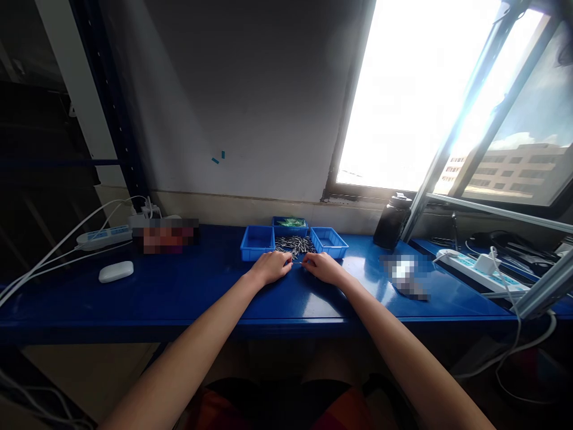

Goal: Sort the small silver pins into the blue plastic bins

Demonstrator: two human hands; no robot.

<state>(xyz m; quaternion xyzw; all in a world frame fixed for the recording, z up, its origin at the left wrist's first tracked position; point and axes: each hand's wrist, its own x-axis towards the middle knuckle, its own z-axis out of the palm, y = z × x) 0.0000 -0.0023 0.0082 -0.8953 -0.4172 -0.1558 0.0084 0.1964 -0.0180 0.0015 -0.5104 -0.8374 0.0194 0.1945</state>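
Observation:
My left hand (273, 267) and my right hand (324, 267) face each other low over the blue table, their fingers pinched. A thin, pin-like metal piece (297, 263) spans the small gap between the fingertips, and both hands appear to grip it. Just beyond them lies a loose pile of small, slender metal pieces (295, 244), silver and dark. On the left of the pile stands a blue plastic bin (258, 255), and a second blue bin (330, 247) stands on its right. Behind it, a third blue bin (290, 230) holds green material.
A black bottle (392, 222) stands by the window at right, near a blurred item (405, 276). At left are a white case (116, 272), a power strip (104, 237) with cables and another blurred object. Another power strip (481, 270) lies beside the metal post at right.

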